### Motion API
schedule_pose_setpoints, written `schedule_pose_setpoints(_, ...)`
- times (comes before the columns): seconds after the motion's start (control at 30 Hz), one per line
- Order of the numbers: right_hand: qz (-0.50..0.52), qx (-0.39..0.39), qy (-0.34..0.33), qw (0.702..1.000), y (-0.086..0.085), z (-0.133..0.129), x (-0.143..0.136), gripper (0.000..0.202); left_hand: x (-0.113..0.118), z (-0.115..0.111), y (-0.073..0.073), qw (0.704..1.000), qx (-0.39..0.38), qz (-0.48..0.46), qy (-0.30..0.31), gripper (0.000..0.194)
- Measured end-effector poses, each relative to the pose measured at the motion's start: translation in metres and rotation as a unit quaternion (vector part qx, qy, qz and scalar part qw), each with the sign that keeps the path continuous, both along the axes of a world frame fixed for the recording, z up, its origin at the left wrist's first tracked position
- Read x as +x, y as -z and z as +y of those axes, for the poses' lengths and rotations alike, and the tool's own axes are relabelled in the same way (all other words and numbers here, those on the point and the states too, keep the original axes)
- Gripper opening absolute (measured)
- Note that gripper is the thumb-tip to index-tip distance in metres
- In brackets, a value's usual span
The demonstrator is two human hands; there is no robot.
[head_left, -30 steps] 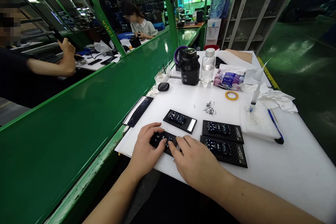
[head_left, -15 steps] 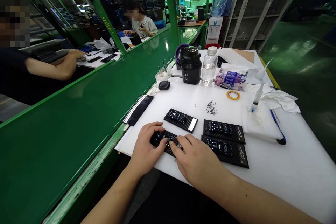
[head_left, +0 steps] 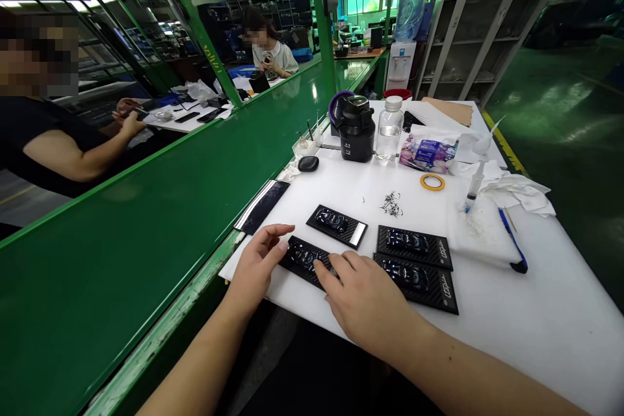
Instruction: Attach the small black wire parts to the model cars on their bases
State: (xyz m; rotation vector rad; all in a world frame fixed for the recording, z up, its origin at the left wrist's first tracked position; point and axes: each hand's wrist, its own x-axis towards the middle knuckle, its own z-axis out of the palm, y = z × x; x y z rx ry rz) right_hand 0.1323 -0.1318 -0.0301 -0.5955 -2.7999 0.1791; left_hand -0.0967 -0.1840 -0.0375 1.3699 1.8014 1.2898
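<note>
A dark model car on a black textured base (head_left: 303,256) lies near the table's front left edge. My left hand (head_left: 257,264) is at the base's left end, thumb and fingers apart, with nothing visible between them. Across the right end of the same base rests my right hand (head_left: 358,292), its index fingertip by the car and the other fingers bent; they hide that end. Behind is another car on a base with a white label (head_left: 336,224). Two more cars on lettered bases (head_left: 414,246) (head_left: 419,281) lie right of my right hand.
Farther back stand a black bottle (head_left: 357,130) and a clear bottle (head_left: 389,130). Small black pieces (head_left: 391,203), yellow tape (head_left: 432,182), a syringe (head_left: 474,188) and a blue-edged cloth (head_left: 487,234) lie on the white table (head_left: 550,312). Two people sit beyond the green divider (head_left: 195,208).
My left hand has moved left off the car, and its thumb has parted from the body. My right hand stays on the base. The view has shifted slightly.
</note>
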Motion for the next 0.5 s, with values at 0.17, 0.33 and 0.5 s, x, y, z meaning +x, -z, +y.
schedule_pose_setpoints(0.17,-0.003,-0.014,0.003,1.000,-0.005,0.000,0.000,0.051,-0.006,-0.002,-0.018,0.971,-0.048,0.175,0.154,0.066)
schedule_pose_setpoints(0.33,0.081,0.009,-0.015,0.997,-0.018,0.019,0.012,0.041,-0.016,-0.004,-0.024,0.938,-0.073,0.279,0.194,0.084)
schedule_pose_setpoints(0.5,0.255,0.064,0.128,0.956,-0.036,0.073,0.054,0.029,-0.105,-0.043,-0.031,0.928,-0.060,0.366,0.000,0.086)
